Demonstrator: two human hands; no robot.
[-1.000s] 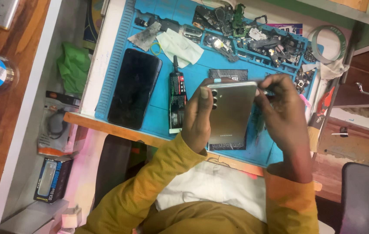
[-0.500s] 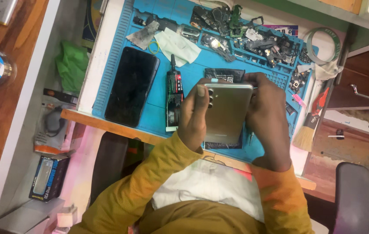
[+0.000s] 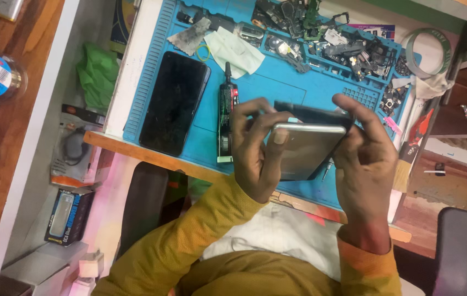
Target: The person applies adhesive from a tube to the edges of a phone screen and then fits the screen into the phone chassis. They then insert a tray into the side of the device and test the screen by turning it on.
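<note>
Left hand [image 3: 258, 156] and right hand [image 3: 368, 164] both grip the flat silver-grey phone body [image 3: 304, 153], raised above the blue silicone work mat [image 3: 266, 90] on the tabletop | a black panel [image 3: 313, 113] sits along its far edge, possibly part-separated | opening looks underway, unfinished | separate black glossy phone [image 3: 173, 101] lies left.

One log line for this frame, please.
left hand: grips phone | right hand: grips phone's other end | phone: tilted, above blue mat | nearby: glue tube, black screen
</note>
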